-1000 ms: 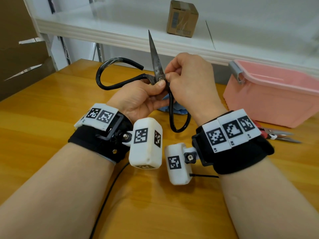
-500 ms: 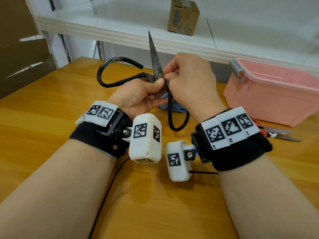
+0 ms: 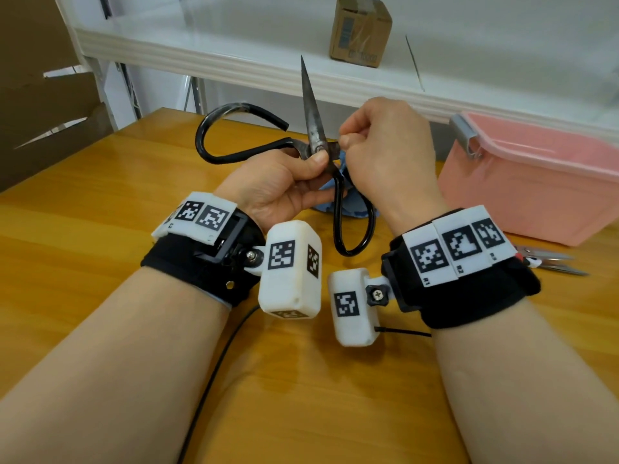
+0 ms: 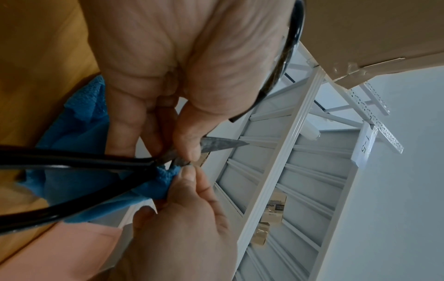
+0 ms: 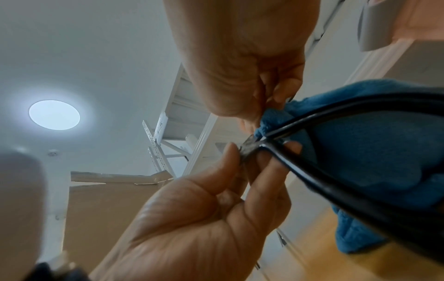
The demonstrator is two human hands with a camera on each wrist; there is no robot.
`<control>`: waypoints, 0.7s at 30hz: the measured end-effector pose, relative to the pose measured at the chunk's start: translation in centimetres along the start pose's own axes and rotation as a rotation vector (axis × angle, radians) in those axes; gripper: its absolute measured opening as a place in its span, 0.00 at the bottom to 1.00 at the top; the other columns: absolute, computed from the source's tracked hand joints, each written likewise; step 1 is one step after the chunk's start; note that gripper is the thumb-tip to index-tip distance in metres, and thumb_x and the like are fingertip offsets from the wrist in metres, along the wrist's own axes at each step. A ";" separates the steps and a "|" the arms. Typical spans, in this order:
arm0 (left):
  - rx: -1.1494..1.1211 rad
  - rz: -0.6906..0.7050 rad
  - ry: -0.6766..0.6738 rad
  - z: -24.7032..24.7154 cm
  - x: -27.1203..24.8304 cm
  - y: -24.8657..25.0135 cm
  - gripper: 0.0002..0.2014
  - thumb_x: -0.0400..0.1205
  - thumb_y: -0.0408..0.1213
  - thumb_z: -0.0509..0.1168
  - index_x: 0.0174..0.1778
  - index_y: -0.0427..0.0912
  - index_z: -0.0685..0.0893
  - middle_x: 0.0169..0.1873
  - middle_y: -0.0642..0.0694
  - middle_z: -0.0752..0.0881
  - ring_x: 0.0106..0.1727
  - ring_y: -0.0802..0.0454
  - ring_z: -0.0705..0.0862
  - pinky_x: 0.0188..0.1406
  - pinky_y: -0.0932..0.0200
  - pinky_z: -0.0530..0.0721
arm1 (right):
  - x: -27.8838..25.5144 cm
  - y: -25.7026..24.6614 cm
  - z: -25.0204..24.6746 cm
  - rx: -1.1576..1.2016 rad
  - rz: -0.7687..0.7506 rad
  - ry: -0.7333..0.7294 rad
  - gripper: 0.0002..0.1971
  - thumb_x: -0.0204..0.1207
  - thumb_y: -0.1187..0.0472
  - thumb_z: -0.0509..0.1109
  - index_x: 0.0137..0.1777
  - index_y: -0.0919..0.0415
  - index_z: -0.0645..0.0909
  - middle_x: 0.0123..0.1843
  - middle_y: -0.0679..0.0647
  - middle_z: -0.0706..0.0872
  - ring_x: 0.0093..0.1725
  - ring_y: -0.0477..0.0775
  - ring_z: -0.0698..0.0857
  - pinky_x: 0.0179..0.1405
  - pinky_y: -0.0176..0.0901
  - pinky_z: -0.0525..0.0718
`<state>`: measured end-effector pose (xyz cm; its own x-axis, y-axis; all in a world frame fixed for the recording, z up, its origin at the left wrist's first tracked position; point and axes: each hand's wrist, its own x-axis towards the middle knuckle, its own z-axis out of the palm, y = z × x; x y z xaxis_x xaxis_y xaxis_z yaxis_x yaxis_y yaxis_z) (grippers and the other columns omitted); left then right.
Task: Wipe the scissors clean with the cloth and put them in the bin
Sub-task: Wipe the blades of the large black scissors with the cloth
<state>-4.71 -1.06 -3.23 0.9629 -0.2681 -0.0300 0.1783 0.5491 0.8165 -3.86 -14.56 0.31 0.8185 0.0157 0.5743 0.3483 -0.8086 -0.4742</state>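
The left hand [image 3: 278, 182] pinches the black-handled steel scissors [image 3: 313, 128] at the pivot, blade upright for access. The right hand [image 3: 385, 152] pinches the blue cloth [image 4: 79, 167] against them, likely wiping. Right of both hands, the pink plastic bin [image 3: 536, 182] waits on the wooden bench [image 3: 83, 202].

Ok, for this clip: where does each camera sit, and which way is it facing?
Head: on the head, looking down at the scissors, both forearms, left hand and right hand.
Left wrist: under the left palm, looking along the fingers up at the shelf.
Right wrist: under the right palm, facing the ceiling light.
All three share the scissors and blue cloth; the bin shows clearly only from the head.
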 end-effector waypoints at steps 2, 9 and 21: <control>0.004 0.005 -0.013 0.2 0.0 0.1 0.07 0.84 0.24 0.60 0.53 0.31 0.82 0.47 0.37 0.87 0.55 0.43 0.87 0.57 0.39 0.87 | 0.3 0.3 -0.2 0.008 -0.001 0.024 0.04 0.80 0.60 0.70 0.50 0.51 0.87 0.49 0.47 0.88 0.53 0.50 0.86 0.56 0.52 0.86; -0.072 0.024 -0.008 -0.6 0.0 0.8 0.10 0.85 0.26 0.60 0.58 0.27 0.81 0.53 0.35 0.85 0.62 0.43 0.84 0.64 0.38 0.83 | 0.8 0.3 -0.6 0.119 -0.069 -0.093 0.11 0.77 0.60 0.75 0.58 0.50 0.84 0.51 0.43 0.85 0.50 0.41 0.83 0.44 0.24 0.78; -0.260 0.032 0.025 -0.9 0.0 1.3 0.05 0.76 0.25 0.66 0.44 0.28 0.86 0.39 0.36 0.86 0.49 0.45 0.87 0.55 0.36 0.87 | 0.9 0.4 -1.9 0.149 -0.122 0.146 0.06 0.79 0.60 0.71 0.45 0.46 0.83 0.50 0.47 0.85 0.48 0.41 0.83 0.44 0.23 0.75</control>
<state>-4.31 0.35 -2.66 0.9731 -0.2293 -0.0238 0.1907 0.7425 0.6421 -3.80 -15.94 1.91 0.6951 0.0139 0.7188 0.5132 -0.7098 -0.4825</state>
